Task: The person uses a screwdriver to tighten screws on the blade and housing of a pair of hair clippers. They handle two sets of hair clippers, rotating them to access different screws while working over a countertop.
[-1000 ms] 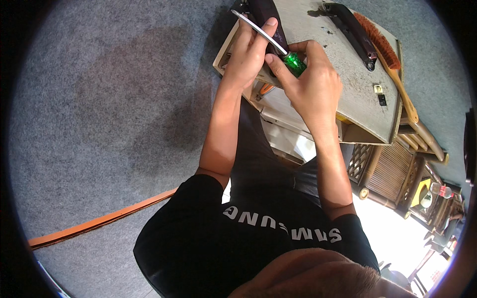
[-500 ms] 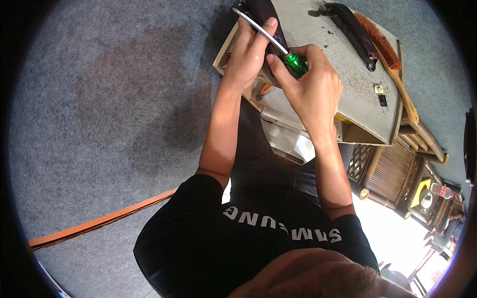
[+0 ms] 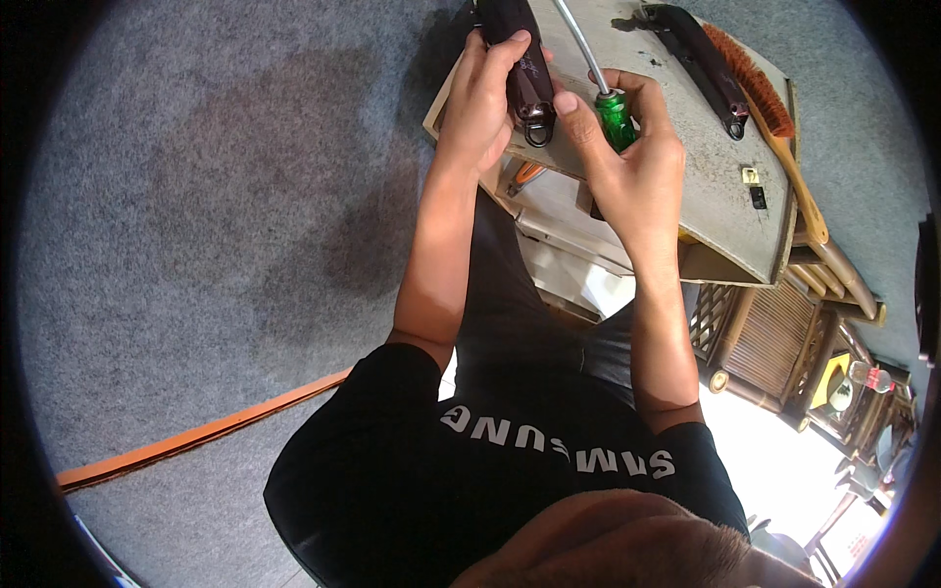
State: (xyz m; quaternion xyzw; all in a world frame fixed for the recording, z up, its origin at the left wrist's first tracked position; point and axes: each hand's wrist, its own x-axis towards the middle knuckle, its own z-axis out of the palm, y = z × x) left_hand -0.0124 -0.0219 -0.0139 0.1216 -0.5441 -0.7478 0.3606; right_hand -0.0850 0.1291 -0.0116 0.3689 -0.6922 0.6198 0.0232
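Observation:
Dark maroon hair clippers (image 3: 530,83) with a hanging loop at the near end are held in my left hand (image 3: 478,113), its thumb on the upper face. My right hand (image 3: 637,162) is closed round the green handle of a screwdriver (image 3: 615,122). Its metal shaft points up and away, slightly left, and the tip is cut off by the top edge. The screwdriver is apart from the clippers, to their right. Both hands are over the near left part of a worn pale table (image 3: 701,206).
A second pair of dark clippers (image 3: 694,69) lies farther right on the table, beside a wooden-handled brush (image 3: 750,83) with orange bristles. Two small pieces, one cream (image 3: 750,175) and one black (image 3: 758,198), lie near the right edge. An orange-handled tool (image 3: 526,176) sits in the shelf below.
The screwdriver has swung from lying across the clippers to pointing upward, clear of them. My right hand has shifted slightly right. The clippers' near end with its loop now shows.

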